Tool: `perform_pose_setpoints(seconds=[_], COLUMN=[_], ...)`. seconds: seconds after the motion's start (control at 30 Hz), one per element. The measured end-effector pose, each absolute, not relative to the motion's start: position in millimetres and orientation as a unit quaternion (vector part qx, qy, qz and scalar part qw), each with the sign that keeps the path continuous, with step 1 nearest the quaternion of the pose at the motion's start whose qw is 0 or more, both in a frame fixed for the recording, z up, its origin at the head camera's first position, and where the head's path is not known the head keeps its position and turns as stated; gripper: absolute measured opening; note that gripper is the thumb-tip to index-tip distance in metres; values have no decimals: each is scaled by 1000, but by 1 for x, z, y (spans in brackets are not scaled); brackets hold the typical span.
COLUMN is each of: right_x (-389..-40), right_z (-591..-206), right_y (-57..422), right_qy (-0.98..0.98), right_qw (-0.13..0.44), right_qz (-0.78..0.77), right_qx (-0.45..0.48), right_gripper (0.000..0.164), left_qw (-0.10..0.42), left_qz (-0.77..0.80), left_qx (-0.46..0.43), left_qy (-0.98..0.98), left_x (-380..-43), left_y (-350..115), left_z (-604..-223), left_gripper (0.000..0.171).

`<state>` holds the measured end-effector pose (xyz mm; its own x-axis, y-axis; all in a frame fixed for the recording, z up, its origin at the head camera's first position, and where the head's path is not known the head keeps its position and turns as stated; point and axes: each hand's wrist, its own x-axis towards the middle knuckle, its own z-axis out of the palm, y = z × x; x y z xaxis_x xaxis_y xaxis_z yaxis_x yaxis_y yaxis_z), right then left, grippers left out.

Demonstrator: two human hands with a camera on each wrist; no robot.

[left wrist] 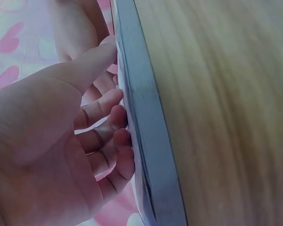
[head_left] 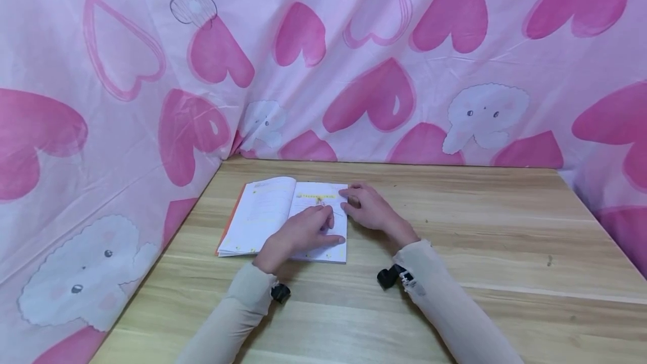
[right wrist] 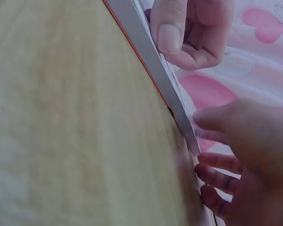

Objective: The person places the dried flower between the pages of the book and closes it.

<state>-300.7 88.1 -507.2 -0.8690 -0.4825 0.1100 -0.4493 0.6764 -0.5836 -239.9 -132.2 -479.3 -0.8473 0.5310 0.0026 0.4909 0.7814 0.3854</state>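
Observation:
An open book (head_left: 265, 215) with white pages and an orange cover edge lies on the wooden table. My left hand (head_left: 303, 230) rests over its right page, thumb stretched toward the right edge and fingers gently bent. In the left wrist view, the fingertips (left wrist: 118, 115) touch the page surface above the thick page block (left wrist: 153, 122). My right hand (head_left: 373, 209) is at the book's upper right edge, thumb and fingers loosely bent. Seen from the right wrist, its thumb (right wrist: 212, 117) meets the page edge while the other fingers reach down beside the book. Part of the printed page is hidden under the left hand.
The wooden table (head_left: 480, 240) extends to the right of the book and in front of it. A pink curtain (head_left: 354, 100) with hearts and white cartoon figures hangs behind and along the sides. Black wrist cameras (head_left: 388, 277) sit at both sleeves.

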Motion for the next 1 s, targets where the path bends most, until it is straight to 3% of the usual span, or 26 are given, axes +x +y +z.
perform_pose_setpoints(seconds=[0.37, 0.6, 0.83, 1.0], right_x=[-299, -298, -299, -302], right_z=[-507, -507, -507, -509], right_y=[85, 86, 87, 87], right_qy=[917, 916, 913, 904], right_qw=[44, 50, 54, 21], right_qz=[-308, -314, -324, -338], right_qx=[-250, -244, -243, -261], right_gripper=[59, 60, 59, 51], left_qw=[38, 56, 67, 64], left_qz=[190, 176, 192, 188], left_qx=[255, 234, 229, 238], left_qy=[947, 955, 952, 951], left_x=[-238, -233, -233, -234], left_y=[-135, -130, -129, -129], left_z=[-475, -478, -478, -477], left_gripper=[39, 52, 48, 54])
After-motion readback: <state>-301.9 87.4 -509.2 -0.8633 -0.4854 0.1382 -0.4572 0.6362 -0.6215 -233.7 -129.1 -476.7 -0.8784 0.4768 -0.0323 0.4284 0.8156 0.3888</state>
